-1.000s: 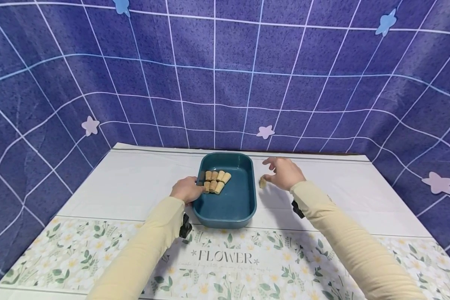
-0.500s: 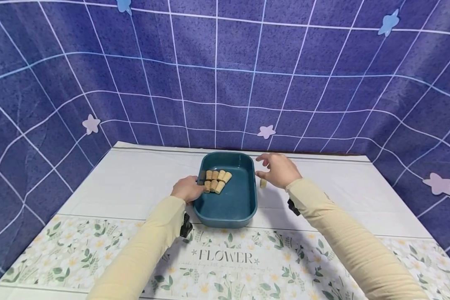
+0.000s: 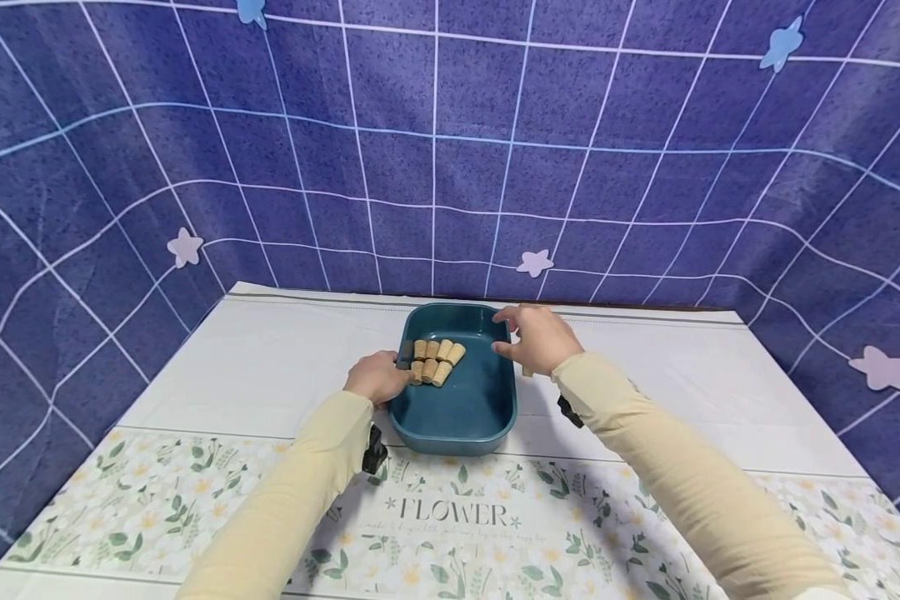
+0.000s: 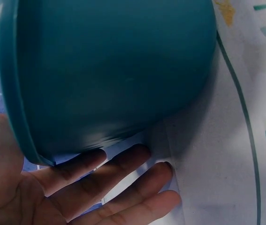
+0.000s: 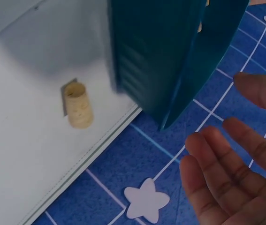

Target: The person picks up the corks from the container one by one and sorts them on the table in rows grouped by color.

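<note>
A teal rectangular container stands on the table, with several tapered cork stoppers lying in two rows at its left side. My left hand holds its left rim, thumb over the edge. In the left wrist view the other fingers extend along the outside wall. Above the right rim hovers my right hand, fingers loosely bent and nothing in them. One more cork stopper stands upright on the table, just right of the container; the right hand partly hides it in the head view.
White cloth covers the table, with a floral printed band along the front. A blue gridded curtain with stars hangs behind and on both sides.
My right hand has moved left, from beside the lone cork stopper to above the container's right rim. That cork stays on the table. The left hand keeps its place.
</note>
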Demonstrator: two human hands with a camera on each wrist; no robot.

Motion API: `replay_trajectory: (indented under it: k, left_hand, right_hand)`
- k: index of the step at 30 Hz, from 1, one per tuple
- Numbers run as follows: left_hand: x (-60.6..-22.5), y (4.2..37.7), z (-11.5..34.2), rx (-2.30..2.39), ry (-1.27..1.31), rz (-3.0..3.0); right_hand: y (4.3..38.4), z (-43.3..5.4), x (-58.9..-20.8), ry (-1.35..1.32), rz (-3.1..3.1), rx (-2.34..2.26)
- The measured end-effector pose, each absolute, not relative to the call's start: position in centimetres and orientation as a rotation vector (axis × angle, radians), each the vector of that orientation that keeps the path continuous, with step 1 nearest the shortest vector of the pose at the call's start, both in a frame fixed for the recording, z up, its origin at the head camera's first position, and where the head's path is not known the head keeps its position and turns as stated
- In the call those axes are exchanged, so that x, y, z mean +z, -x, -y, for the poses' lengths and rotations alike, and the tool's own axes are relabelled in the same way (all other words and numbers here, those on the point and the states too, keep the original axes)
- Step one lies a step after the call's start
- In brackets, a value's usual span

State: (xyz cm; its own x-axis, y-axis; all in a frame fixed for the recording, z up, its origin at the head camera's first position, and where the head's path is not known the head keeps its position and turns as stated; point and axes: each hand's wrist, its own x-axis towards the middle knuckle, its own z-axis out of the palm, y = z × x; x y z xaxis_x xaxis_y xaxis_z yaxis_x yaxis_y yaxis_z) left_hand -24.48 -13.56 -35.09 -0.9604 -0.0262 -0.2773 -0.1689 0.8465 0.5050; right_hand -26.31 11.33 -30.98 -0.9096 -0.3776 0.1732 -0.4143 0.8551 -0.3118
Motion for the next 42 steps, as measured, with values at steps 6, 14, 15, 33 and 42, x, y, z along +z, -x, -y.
replay_trajectory:
  k: [6, 14, 15, 33, 42]
  left_hand:
    - [-35.0, 24.2, 13.5, 0.791, 0.155, -2.774]
    - [-34.9, 24.1, 13.4, 0.784, 0.152, -2.797]
    - [-34.8, 24.1, 13.4, 0.780, 0.149, -2.799]
    - [-34.9, 24.1, 13.3, 0.759, 0.116, -2.807]
    - [-34.8, 24.1, 13.3, 0.768, 0.146, -2.806]
  right_hand:
    - [26.2, -10.0, -30.6, -0.650, 2.975, 0.529]
    - [26.0, -8.3, -30.4, -0.684, 3.093, 0.441]
    - [26.0, -8.1, -30.4, -0.688, 3.101, 0.430]
    - [27.0, -5.6, -30.9, -0.658, 3.217, 0.453]
    - [27.4, -4.5, -31.1, -0.607, 3.295, 0.460]
